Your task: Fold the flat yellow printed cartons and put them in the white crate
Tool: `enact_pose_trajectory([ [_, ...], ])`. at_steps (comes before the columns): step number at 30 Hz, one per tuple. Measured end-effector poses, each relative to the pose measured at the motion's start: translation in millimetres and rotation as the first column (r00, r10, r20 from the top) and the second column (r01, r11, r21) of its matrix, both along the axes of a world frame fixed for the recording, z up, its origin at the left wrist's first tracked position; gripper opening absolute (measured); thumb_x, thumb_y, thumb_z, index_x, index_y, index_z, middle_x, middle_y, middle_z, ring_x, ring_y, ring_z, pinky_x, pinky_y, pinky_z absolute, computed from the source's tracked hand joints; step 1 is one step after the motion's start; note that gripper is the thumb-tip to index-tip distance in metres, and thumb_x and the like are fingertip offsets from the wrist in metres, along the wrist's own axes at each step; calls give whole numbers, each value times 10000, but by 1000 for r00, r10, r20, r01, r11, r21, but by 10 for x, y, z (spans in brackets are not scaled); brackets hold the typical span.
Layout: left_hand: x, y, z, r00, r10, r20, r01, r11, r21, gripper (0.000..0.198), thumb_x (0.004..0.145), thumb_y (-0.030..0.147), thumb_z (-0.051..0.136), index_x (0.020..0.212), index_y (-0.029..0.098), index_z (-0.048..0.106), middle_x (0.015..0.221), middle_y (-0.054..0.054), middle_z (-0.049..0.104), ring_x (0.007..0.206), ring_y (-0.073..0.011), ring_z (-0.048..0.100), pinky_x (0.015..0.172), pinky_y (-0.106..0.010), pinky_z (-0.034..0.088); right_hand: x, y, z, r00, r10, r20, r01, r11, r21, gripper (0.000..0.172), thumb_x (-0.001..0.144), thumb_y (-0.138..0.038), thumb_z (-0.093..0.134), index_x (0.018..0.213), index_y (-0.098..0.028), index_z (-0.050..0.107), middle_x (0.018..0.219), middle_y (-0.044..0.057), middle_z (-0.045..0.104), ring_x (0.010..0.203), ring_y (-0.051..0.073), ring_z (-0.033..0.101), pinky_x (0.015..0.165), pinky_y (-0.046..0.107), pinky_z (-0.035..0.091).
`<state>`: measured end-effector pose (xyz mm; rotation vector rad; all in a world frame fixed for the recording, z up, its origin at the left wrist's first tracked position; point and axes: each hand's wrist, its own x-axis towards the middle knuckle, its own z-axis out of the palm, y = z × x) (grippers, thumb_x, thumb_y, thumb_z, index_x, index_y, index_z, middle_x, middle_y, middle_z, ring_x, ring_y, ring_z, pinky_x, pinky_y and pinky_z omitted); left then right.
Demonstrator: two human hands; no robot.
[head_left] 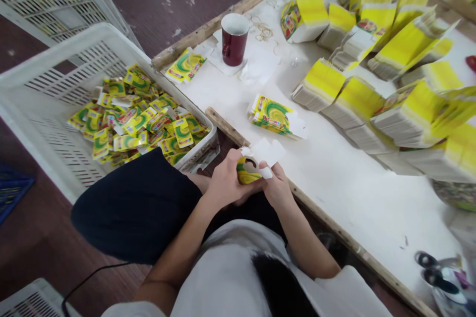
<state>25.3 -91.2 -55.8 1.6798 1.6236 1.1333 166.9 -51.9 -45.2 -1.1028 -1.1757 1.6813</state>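
At the wood-edged side of a white worktop [357,203], you are sitting with a yellow-and-green carton [247,175] held above your lap. Your left hand [223,178] is wrapping around the carton's side with its fingers curled, while your right hand [278,189] is closing on the end with the white flaps, thumb bent over a small tab. A dark curve is showing at the carton's upper end, possibly an opening, though blur is making it hard to be sure.

Just beyond your hands, a printed bundle [273,113] is lying on the worktop, its white flaps pointing right. Farther off, a maroon mug [234,42] is standing on white paper [262,67], with tan rubber bands [263,32] lying beside it and another printed piece [185,65] resting near the worktop's edge. To your right, rows of yellow-topped carton stacks [357,96] are crowding the surface. To your left, a white slatted crate [17,96] is holding a heap of small yellow-and-green packs [139,120], your knee partly covering its near side.
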Motion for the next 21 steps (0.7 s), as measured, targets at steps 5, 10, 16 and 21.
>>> enact_pose_trajectory([
  [5,8,-6,41,993,-115,-22,116,992,55,658,778,404,766,1281,246,372,1215,-98,634,1081,-268,684,858,-371,558,-77,30,88,996,89,-31,-92,989,-115,551,817,-565,717,1254,-234,662,1106,69,768,1171,286,664,1096,471,473],
  [10,-13,-8,65,989,-118,-86,123,991,56,564,772,325,723,1218,256,385,1152,-75,629,1006,-256,696,778,-351,555,-22,53,164,985,162,60,-162,987,-9,617,841,-663,634,1289,-238,648,1117,82,762,1203,307,643,1098,487,469],
  [16,20,-11,-21,995,-88,-42,81,986,-144,717,744,282,679,1323,209,263,1003,-72,601,787,-258,680,651,-386,548,77,-75,162,873,197,446,-360,877,319,594,967,-411,523,1522,-228,418,1460,110,583,1344,279,558,1145,455,438],
  [21,-17,35,-56,996,18,-93,-10,997,82,722,711,207,709,1324,203,328,1294,-174,500,1196,-320,575,935,-497,534,138,3,14,855,-26,519,-261,842,473,583,974,-215,444,1553,-223,372,1475,131,573,1357,255,561,1122,443,478],
])
